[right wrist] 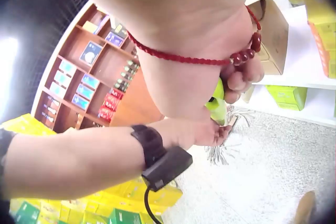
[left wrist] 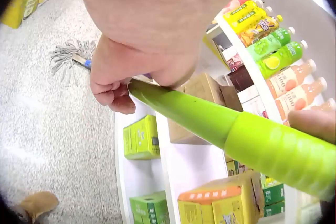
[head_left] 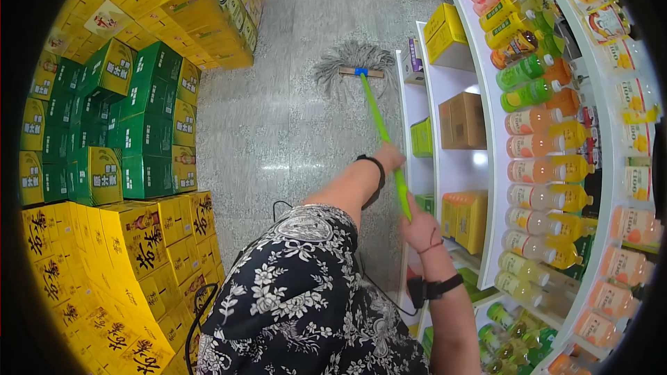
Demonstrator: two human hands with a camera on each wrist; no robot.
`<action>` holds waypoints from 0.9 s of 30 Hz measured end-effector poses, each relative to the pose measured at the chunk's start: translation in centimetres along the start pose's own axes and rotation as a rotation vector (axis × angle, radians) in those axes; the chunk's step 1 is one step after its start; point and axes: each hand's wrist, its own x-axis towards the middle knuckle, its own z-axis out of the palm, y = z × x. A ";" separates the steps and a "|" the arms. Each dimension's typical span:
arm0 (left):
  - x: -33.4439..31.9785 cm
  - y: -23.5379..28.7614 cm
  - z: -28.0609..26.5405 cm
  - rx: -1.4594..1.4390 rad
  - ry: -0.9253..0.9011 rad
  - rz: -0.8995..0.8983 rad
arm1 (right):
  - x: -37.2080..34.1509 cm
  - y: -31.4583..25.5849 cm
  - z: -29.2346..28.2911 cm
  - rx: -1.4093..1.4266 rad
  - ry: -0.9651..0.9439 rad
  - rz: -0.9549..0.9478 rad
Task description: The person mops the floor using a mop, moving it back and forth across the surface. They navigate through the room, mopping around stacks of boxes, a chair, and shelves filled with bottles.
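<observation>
Left hand (head_left: 390, 157) grips green handle (head_left: 376, 112) nearer mop head (head_left: 362, 72), right hand (head_left: 422, 230) grips higher up, spaced likely for leverage; strings (head_left: 353, 52) fanned across floor (head_left: 278, 125)

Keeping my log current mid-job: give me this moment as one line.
Left hand: grips green handle, nearer mop head | Right hand: grips handle, nearer body | Mop head: strands spread on floor, beside white shelves
</observation>
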 end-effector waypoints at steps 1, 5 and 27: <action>1.8 -0.2 -0.5 -0.109 0.044 -0.017 | 1.6 0.2 -0.9 0.005 -0.001 0.002; 6.2 0.8 -2.3 -0.200 0.174 0.011 | 5.8 1.9 -2.9 0.070 0.026 0.017; -10.2 -2.3 15.2 0.893 -0.181 0.386 | -18.7 3.3 7.2 0.124 0.038 -0.152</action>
